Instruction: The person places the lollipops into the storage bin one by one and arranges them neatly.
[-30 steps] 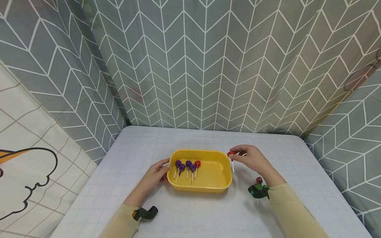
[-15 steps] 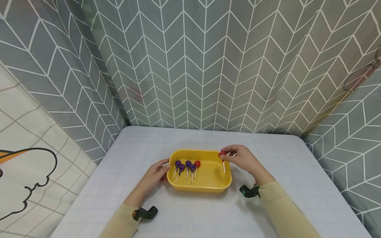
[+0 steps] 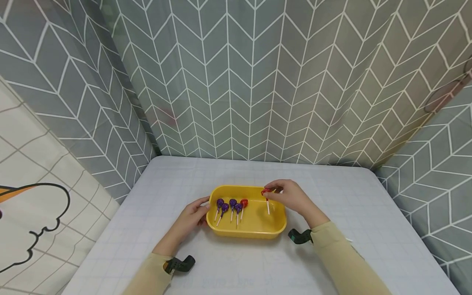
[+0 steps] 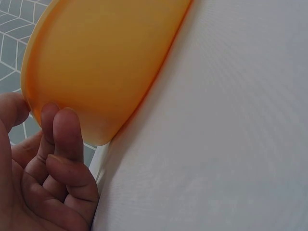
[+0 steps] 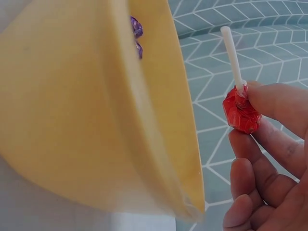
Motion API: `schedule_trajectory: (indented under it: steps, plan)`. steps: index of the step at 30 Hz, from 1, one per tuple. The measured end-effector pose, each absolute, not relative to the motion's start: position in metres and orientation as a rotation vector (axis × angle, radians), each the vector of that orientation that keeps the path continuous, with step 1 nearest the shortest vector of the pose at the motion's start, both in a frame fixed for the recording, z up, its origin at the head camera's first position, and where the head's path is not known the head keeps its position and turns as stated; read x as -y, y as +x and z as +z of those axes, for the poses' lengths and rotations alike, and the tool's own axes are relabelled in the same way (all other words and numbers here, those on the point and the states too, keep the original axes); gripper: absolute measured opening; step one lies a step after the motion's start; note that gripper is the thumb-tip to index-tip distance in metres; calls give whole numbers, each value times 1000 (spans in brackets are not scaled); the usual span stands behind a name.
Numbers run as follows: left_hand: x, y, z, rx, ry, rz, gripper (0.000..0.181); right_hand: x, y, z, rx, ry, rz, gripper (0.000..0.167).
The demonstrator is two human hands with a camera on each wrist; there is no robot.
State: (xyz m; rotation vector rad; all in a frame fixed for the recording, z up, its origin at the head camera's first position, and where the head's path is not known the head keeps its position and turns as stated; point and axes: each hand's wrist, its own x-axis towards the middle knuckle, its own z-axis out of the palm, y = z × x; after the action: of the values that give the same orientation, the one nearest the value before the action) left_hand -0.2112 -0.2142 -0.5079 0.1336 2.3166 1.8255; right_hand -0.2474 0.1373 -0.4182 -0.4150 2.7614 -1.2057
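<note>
In the head view my right hand [image 3: 289, 197] pinches a red-wrapped lollipop [image 3: 266, 191] by its candy end, above the right part of a yellow tray [image 3: 247, 234]. The right wrist view shows thumb and fingertips on the red wrapper [image 5: 240, 115], the white stick [image 5: 232, 55] free. My left hand [image 3: 192, 215] holds the tray's left end, its fingers [image 4: 67, 130] against the outer wall [image 4: 110, 62]. Several purple lollipops [image 3: 225, 207] lie in the tray's left half, sticks toward me. Beside them lies one red lollipop [image 3: 244, 203].
A white cloth [image 3: 236, 262] covers the table under the tray. A white stick end [image 3: 349, 240] peeks out by the right sleeve [image 3: 343, 254], which hides the rest. Patterned curtains [image 3: 239, 82] stand behind the table and at both sides.
My right hand has carried the red lollipop leftward, from beside the tray's right rim to above its inside. The right sleeve now covers the lollipop on the table. My left hand stays put.
</note>
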Motion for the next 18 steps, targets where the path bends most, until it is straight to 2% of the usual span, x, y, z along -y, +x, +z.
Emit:
schedule_trajectory:
  steps: [18]
  plan:
    - [214,-211,-507,-2316,133,1823,53,-114,-248,-423,-2743,-457,-1165,26]
